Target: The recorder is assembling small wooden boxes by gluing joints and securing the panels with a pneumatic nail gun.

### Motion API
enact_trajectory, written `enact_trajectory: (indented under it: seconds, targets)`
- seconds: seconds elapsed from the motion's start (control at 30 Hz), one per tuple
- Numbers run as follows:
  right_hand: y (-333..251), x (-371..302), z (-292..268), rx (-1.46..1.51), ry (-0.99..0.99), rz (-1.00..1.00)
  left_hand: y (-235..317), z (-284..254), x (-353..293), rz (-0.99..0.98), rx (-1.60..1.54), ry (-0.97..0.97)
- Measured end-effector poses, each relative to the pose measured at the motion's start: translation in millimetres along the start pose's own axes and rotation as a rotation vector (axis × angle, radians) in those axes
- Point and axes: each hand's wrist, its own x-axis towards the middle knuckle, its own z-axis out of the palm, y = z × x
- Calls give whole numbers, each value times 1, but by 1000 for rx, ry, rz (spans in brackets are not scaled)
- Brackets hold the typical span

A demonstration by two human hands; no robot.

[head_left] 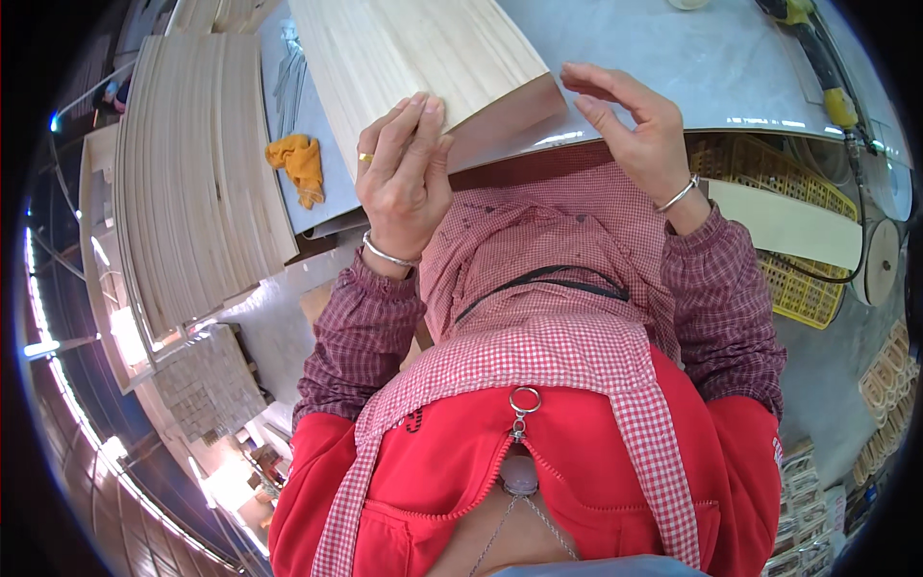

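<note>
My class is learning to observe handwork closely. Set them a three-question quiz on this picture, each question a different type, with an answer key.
1. True or false: the orange cloth lies to the left of the person's left hand.

2. Which hand shows a gold-coloured ring?
A. Right
B. Left
C. Neither

3. Short answer: near the corner of the wooden panel, how are the thumb and fingers of the right hand held?

Key:
1. True
2. B
3. Open, with a gap between thumb and fingers
</note>
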Motion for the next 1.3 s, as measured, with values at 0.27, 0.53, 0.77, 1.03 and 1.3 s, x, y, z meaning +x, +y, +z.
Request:
enact_trajectory:
  seconds: [0.27, 0.53, 0.77, 1.03, 1.3]
  targets:
    - [-6, 0, 16, -50, 83, -93, -3, -4, 2, -2, 6, -59]
    - [-9, 16, 18, -33, 18, -2, -6, -8, 3, -17, 27, -70]
    - [-11, 33, 19, 143, -134, -61, -3, -12, 7, -27, -12, -53]
    - [-18, 42, 14, 109, -239, 30, -7, -14, 4, -26, -28, -16]
    - [-21, 45, 16, 68, -243, 24, -11, -14, 1, -28, -41, -9]
